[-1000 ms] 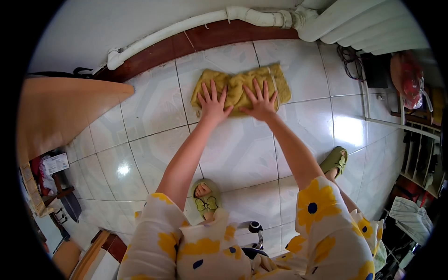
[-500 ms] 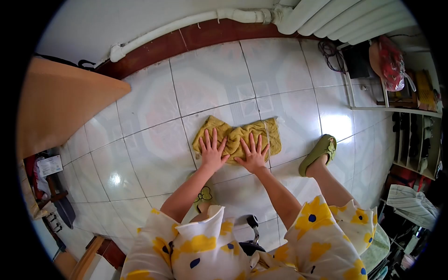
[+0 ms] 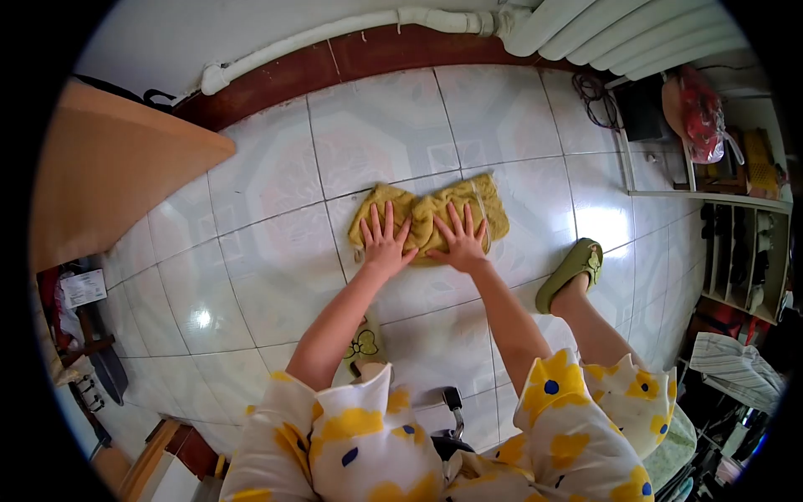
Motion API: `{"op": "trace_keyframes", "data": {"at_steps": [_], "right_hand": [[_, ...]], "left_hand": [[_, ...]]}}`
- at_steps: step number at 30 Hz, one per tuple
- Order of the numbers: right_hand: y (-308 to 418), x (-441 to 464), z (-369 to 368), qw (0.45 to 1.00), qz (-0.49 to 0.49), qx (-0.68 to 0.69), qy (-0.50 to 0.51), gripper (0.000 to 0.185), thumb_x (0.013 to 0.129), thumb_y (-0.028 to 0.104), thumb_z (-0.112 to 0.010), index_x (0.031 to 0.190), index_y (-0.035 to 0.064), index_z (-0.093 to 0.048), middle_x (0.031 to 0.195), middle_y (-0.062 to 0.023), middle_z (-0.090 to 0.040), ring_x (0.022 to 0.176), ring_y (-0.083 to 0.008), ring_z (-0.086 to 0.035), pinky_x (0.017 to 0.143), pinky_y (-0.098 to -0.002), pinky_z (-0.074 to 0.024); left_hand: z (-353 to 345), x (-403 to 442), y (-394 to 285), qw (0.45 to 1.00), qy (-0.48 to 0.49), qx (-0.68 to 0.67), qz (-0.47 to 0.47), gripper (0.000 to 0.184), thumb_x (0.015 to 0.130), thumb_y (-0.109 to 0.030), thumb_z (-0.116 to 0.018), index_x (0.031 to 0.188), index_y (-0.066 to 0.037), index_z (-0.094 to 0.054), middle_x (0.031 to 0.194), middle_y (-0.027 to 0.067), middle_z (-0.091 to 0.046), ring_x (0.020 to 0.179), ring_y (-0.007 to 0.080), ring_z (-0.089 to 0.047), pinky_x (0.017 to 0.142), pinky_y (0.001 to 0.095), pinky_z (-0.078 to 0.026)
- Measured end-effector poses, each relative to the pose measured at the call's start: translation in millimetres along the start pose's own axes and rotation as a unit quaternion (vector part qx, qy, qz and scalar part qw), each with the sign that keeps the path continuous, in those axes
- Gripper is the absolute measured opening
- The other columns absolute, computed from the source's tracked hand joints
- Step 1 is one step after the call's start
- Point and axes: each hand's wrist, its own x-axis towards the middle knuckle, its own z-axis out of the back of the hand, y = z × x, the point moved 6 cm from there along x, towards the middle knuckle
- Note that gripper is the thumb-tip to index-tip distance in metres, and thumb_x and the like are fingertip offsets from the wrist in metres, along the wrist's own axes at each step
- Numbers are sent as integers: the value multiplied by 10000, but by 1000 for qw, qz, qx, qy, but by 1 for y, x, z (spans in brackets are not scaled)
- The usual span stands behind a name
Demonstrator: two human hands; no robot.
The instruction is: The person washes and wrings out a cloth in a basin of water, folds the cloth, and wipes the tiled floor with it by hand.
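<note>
A yellow-brown cloth (image 3: pixel 427 219) lies bunched and spread out on the tiled floor (image 3: pixel 276 293) in front of me. My left hand (image 3: pixel 386 243) rests flat on the cloth's left part, its fingers apart. On the right part my right hand (image 3: pixel 460 240) presses down the same way, fingers spread. Folds gather in the cloth between both hands. Its right end reaches past my right hand, and a pale edge strip crosses it there.
A green slipper (image 3: pixel 571 276) is on my right foot. White pipe (image 3: pixel 335 38) and a radiator (image 3: pixel 619 33) run along the far wall. An orange-brown wooden panel (image 3: pixel 125 167) stands left. Shelves (image 3: pixel 744 259) with shoes line the right, near a coiled cable (image 3: pixel 592 99).
Both hands have slid forward, away from me, and the cloth has moved with them across the floor. The hands stay flat on it.
</note>
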Motion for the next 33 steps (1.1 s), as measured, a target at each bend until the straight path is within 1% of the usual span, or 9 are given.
{"op": "trace_keyframes", "data": {"at_steps": [2,4,7,10,15,18,23,29,33], "right_hand": [[-12,23,13,1000,-2,0,-9,868,733,697,-534,1448,330,-207,1543,-53,-2,1400,-361,63,1019,-683,21],[-20,41,23,1000,-9,2,-6,870,735,697,-537,1449,337,-194,1543,-44,12,1400,-354,72,1022,-681,22],[-30,60,34,1000,-23,-4,5,872,735,696,-539,1447,391,-139,1543,-16,34,1402,-346,73,1024,-693,-2],[-40,79,47,999,-32,-13,17,858,739,703,-529,1443,398,-146,1543,-7,37,1402,-336,77,1034,-683,-2],[-69,125,71,999,9,-40,-13,855,731,715,-523,1439,404,-158,1543,11,24,1406,-314,68,1043,-670,1],[-78,145,81,999,23,-36,-22,850,731,719,-518,1437,411,-158,1543,14,24,1406,-310,71,1040,-672,3],[-97,174,94,998,23,-33,-48,845,728,735,-501,1432,430,-148,1543,14,24,1406,-309,73,1027,-689,4],[-113,215,115,998,30,-45,-37,847,727,737,-502,1431,431,-144,1542,19,28,1406,-306,66,1032,-686,-10],[-121,245,133,998,44,-49,-13,841,727,723,-520,1429,430,-160,1541,29,39,1405,-296,83,1043,-670,7]], "left_hand": [[7,25,2,1000,0,1,31,738,832,-601,-470,1452,-270,-244,1512,187,123,1357,467,133,1037,653,30],[14,47,4,999,17,5,46,741,838,-604,-455,1458,-271,-222,1512,184,132,1356,465,141,1037,651,33],[23,70,5,997,44,20,57,744,843,-607,-441,1463,-275,-196,1512,180,136,1355,464,147,1038,650,34],[34,94,5,996,48,21,67,748,845,-603,-441,1466,-276,-182,1512,174,144,1353,467,152,1039,649,32],[41,131,3,994,22,-17,103,785,849,-596,-441,1475,-237,-132,1499,206,163,1341,494,153,1019,674,3],[51,153,2,993,23,-17,110,793,850,-598,-437,1477,-241,-107,1497,207,169,1340,493,157,1017,675,1],[63,192,5,990,63,11,127,786,858,-617,-403,1478,-246,-93,1494,205,184,1334,494,178,1014,674,9],[75,231,12,987,57,17,151,785,852,-645,-371,1477,-266,-85,1497,196,179,1334,492,183,1013,680,15],[85,250,14,978,86,-14,190,790,850,-650,-365,1477,-276,-64,1494,189,198,1332,488,195,1015,676,21]]}}
